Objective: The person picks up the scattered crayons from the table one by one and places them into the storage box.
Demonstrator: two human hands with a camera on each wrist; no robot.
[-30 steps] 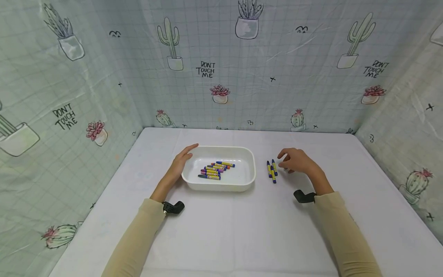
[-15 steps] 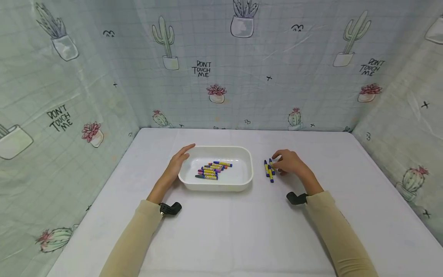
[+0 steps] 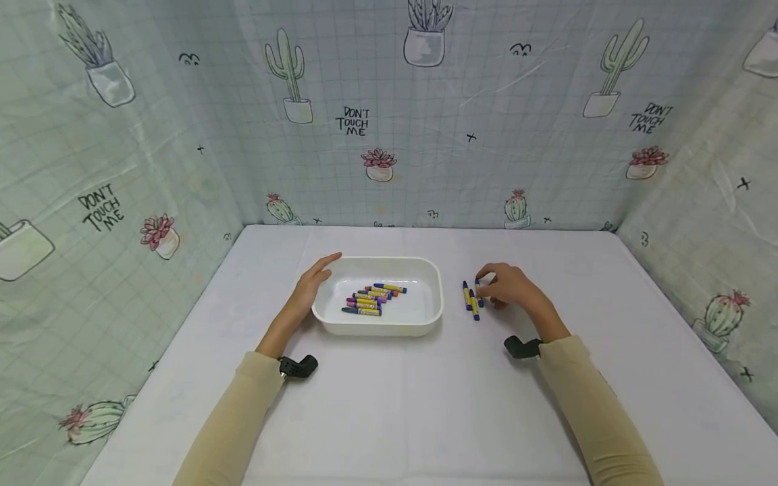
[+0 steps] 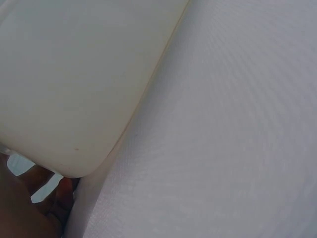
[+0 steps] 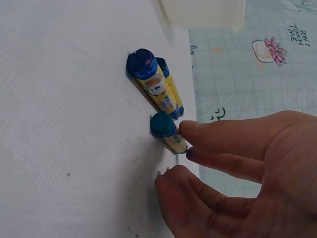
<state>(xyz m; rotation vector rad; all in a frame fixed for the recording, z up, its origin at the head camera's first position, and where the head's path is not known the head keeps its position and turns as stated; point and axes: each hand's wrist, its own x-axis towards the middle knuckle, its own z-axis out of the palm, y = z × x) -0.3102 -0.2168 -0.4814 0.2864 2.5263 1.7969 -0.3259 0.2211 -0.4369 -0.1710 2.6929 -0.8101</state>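
A white plastic tray (image 3: 378, 329) holds several yellow-wrapped crayons (image 3: 365, 304) in a loose row. My left hand (image 3: 306, 291) grips its left end, thumb at the rim and fingers along the outer wall; in the left wrist view some fingers (image 4: 63, 198) show by the tray's corner. To the right of the tray, my right hand (image 3: 509, 286) pinches the far end of a crayon (image 5: 169, 132) between thumb and index finger. This crayon has a dark teal end and is low at the tabletop. Two more crayons (image 5: 151, 79) with blue ends lie close beside it.
A white cloth covers the table (image 3: 389, 405). Behind and at both sides stands a curtain (image 3: 425, 169) printed with cacti. A black wrist camera (image 3: 298, 366) sits on the left wrist, another wrist camera (image 3: 521, 347) on the right.
My right hand has moved left and down onto the crayons, and the one it pinches has shifted slightly away from the other two. The left hand stays at the tray.
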